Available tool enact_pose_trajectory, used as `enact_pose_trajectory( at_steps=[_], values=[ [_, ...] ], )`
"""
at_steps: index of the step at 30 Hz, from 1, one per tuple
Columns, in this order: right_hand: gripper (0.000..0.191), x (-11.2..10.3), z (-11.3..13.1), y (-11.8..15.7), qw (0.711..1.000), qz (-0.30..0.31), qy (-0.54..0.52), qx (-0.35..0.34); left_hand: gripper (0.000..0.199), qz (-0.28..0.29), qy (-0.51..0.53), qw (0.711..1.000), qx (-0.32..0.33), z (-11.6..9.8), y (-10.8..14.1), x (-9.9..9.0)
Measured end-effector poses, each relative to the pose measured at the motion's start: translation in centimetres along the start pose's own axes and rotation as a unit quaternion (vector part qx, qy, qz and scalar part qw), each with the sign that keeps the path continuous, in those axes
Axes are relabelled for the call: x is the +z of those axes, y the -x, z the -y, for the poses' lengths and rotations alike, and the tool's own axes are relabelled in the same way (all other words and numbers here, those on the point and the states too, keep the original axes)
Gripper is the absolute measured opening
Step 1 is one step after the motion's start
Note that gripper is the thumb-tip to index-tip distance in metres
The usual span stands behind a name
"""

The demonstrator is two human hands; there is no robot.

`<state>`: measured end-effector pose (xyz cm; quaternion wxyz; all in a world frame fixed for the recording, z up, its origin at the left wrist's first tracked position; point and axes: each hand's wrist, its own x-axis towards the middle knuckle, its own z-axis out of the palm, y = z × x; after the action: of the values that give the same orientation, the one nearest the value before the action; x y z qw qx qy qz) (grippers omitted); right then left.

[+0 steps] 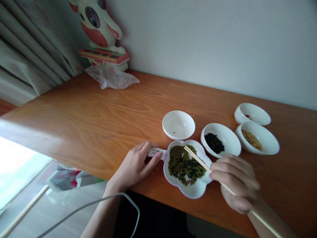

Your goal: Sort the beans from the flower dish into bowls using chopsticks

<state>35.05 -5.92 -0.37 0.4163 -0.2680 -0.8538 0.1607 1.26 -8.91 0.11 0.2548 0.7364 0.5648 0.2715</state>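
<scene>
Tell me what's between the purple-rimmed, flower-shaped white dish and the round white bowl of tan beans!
The round white bowl of black beans sits between them, as the head view shows.

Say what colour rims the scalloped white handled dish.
Pale purple rims the scalloped white handled dish, shown in the head view.

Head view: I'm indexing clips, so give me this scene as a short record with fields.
left hand: grips the handle of the flower-shaped dish
right hand: holds chopsticks, tips over the dish
flower-shaped dish: mixed green and dark beans
bowl behind dish: one dark speck
bowl right of that: black beans
front far-right bowl: yellowish grains
back far-right bowl: reddish bits
</scene>
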Motion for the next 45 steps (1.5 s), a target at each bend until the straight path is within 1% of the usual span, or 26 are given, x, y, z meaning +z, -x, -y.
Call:
enact_pose_trajectory(
  at_steps=[2,3,7,12,16,19,24,35,42,45],
  values=[
    [0.069,0.2,0.2,-0.8,0.997,0.014,0.028,-0.075,0.025,0.003,0.001,1.000,-0.001,-0.1,0.0,0.0],
    [0.069,0.3,0.3,-1.1,0.996,0.018,0.025,-0.084,0.025,0.005,0.001,1.000,-0.002,-0.1,0.0,0.0],
    [0.068,0.9,0.7,-1.8,0.999,0.009,-0.025,-0.027,0.025,0.005,0.002,1.000,-0.007,-0.1,0.0,0.0],
    [0.071,1.4,1.0,-1.7,0.993,-0.026,-0.103,0.043,0.025,0.008,0.003,1.000,-0.012,-0.1,0.0,-0.1],
    [0.075,1.6,1.1,-2.0,0.988,-0.026,-0.123,0.085,0.026,0.011,0.005,1.000,-0.013,-0.1,0.0,-0.1],
    [0.074,1.8,0.8,-2.0,0.988,-0.021,-0.121,0.090,0.026,0.013,0.006,1.000,-0.014,-0.1,0.0,-0.1],
    [0.074,2.0,0.4,-1.6,0.987,-0.032,-0.124,0.095,0.027,0.014,0.009,1.000,-0.015,-0.1,0.0,-0.1],
    [0.075,1.9,1.1,-1.7,0.986,-0.035,-0.122,0.106,0.025,0.010,0.012,1.000,-0.012,0.2,0.0,0.1],
    [0.074,1.9,1.1,-1.8,0.986,-0.028,-0.124,0.104,0.025,0.007,0.010,1.000,-0.013,0.1,0.0,0.1],
    [0.072,2.0,1.0,-1.6,0.985,-0.038,-0.128,0.105,0.025,0.009,0.007,1.000,-0.014,0.1,0.0,0.0]
  ],
)
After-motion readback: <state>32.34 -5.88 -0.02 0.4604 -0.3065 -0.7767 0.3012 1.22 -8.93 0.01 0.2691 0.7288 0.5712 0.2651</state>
